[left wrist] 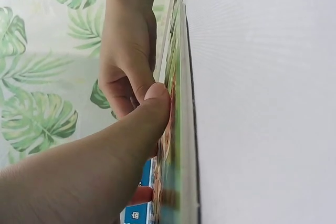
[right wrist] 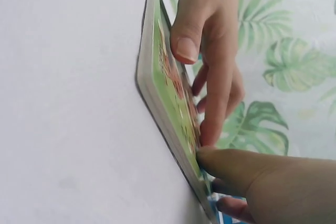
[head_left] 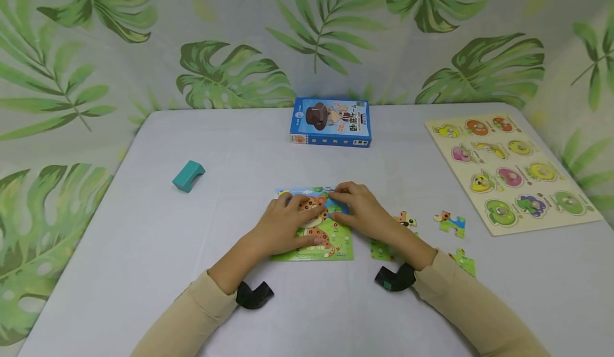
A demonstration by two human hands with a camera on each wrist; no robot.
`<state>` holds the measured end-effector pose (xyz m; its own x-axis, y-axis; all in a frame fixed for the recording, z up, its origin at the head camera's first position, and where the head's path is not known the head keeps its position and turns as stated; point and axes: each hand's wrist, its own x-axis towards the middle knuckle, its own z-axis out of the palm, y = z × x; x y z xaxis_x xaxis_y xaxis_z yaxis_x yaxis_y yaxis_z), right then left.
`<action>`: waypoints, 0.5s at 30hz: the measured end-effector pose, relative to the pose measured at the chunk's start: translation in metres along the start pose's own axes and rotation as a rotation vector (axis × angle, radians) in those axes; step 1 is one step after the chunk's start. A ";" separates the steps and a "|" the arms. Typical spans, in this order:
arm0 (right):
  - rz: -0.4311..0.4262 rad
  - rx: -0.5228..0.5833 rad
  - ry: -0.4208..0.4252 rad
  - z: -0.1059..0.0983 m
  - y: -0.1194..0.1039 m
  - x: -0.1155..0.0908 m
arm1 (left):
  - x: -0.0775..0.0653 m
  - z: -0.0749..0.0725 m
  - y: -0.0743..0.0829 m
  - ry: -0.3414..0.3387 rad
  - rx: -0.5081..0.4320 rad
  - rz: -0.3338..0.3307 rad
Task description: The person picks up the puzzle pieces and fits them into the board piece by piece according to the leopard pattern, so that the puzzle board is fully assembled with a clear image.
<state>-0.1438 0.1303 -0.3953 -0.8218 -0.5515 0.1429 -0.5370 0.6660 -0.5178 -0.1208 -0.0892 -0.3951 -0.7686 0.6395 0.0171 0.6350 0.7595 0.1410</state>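
A jigsaw puzzle board (head_left: 342, 246) with a spotted leopard on green grass lies flat at mid-table. My left hand (head_left: 280, 226) spreads over its left and middle part, fingertips on the picture and thumb extended low across the leopard. At the upper right corner, my right hand (head_left: 364, 211) rests its thumb and index fingertips on the blue part of the picture, a small gap between them. In the right wrist view, the right thumb (right wrist: 223, 163) presses onto the board's surface right by a left fingertip. Both hands hide parts of the picture.
Loose jigsaw pieces (head_left: 451, 224) lie right of the board, some partly under the right forearm. Farther right is a wooden fruit puzzle board (head_left: 489, 186). A blue game box (head_left: 331, 122) stands at the back, and a teal arch block (head_left: 188, 176) sits to the left.
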 end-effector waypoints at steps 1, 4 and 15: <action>0.002 -0.009 -0.008 -0.001 0.000 0.000 | 0.000 0.000 0.000 -0.002 0.003 -0.002; 0.012 -0.019 -0.040 -0.003 -0.002 0.000 | 0.000 0.001 0.000 -0.008 0.012 -0.012; 0.077 0.076 -0.124 -0.016 -0.011 -0.004 | 0.006 -0.002 -0.008 -0.014 -0.079 0.013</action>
<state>-0.1377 0.1335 -0.3773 -0.8277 -0.5611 -0.0028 -0.4531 0.6714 -0.5865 -0.1301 -0.0917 -0.3943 -0.7590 0.6511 0.0060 0.6363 0.7397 0.2189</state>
